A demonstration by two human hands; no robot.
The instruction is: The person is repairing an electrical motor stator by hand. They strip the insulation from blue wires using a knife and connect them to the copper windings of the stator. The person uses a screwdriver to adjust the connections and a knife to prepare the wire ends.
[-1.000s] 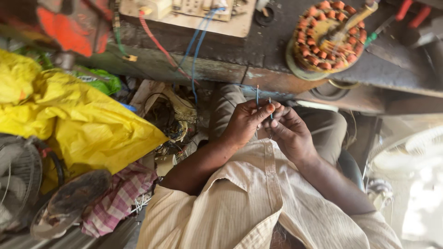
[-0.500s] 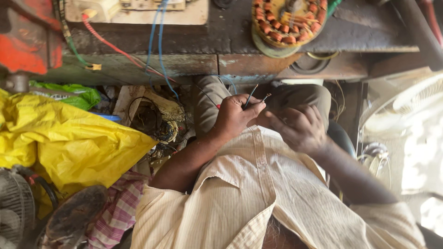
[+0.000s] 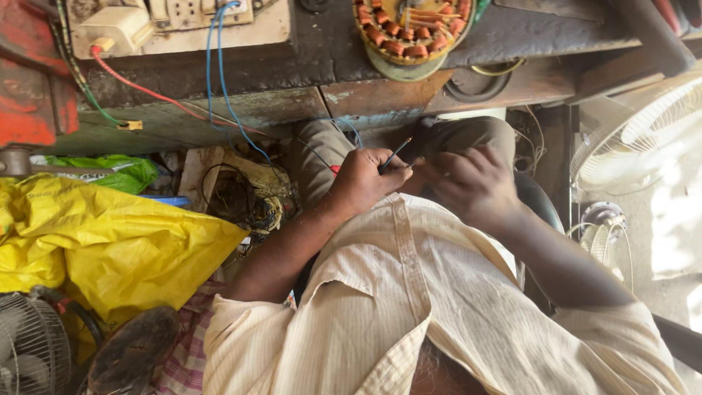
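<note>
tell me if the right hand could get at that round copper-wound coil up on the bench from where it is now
Probably yes. The right hand sits at the lap just below the bench edge, and the copper-wound coil lies on top, almost straight ahead. Nothing shows between them, though the hand is busy with the thin wire.

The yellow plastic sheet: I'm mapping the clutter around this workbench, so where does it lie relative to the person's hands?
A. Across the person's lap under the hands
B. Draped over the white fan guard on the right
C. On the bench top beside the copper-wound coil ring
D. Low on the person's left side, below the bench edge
D: the yellow plastic sheet lies crumpled below the bench edge, out beyond the left hand, well apart from both hands.
</note>
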